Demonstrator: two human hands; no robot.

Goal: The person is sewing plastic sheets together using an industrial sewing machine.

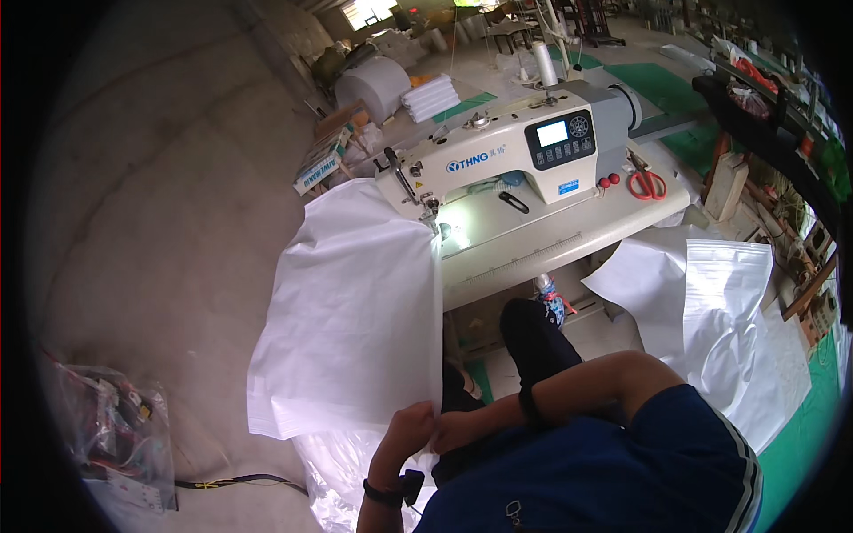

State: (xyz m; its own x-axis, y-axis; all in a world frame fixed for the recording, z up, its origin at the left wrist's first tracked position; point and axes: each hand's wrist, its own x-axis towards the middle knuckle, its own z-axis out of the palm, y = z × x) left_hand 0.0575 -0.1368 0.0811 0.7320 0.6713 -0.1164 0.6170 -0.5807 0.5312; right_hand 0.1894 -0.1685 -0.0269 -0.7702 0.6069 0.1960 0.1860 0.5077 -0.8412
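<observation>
A large white sheet (351, 311) hangs over the left end of the sewing machine (515, 147). Its right edge runs up to the lit needle area, where the presser foot (433, 206) meets it. At the near right corner of the sheet, the fingers of my left hand (410, 428) are closed on the edge. My right hand (457, 432) is right beside it, its fingers pinched together at the same corner. Both hands are well below the needle, close to my lap. The fingertips are partly hidden.
Red-handled scissors (647, 185) and black thread snips (514, 202) lie on the machine bed. More white sheets (711, 302) hang at the right. A clear bag of parts (115, 435) and a black cable (240, 482) are at the lower left. A large white roll (371, 89) stands behind.
</observation>
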